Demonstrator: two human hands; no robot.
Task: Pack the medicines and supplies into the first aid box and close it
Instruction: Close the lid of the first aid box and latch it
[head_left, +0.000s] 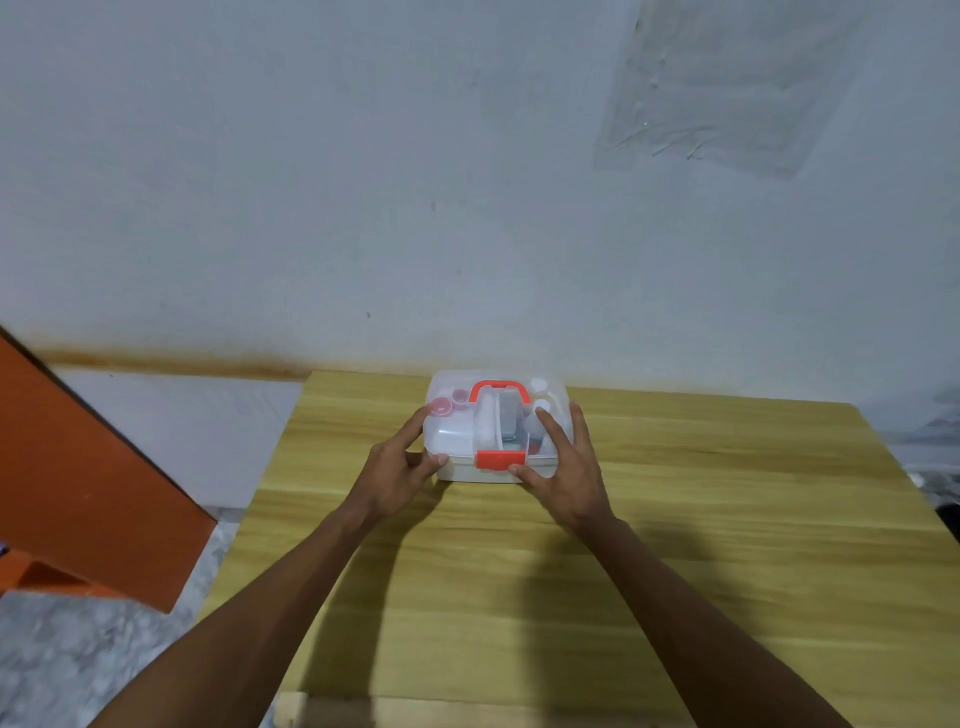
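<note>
The first aid box (457, 439) is a white box with a clear lid, a red handle (500, 387) on top and a red front latch (500, 459). It stands near the far edge of the wooden table (675, 519) with its lid down. Through the lid I see pink-capped bottles at the left, a grey pack in the middle and white bottles at the right. My left hand (402, 462) grips the box's front left corner, thumb on the front edge. My right hand (563, 462) lies flat on the lid's right side, thumb beside the latch.
A white wall rises just behind the table. An orange slanted panel (88, 483) stands to the left over a grey speckled floor. A clear plastic sheet (727, 88) is stuck on the wall at upper right.
</note>
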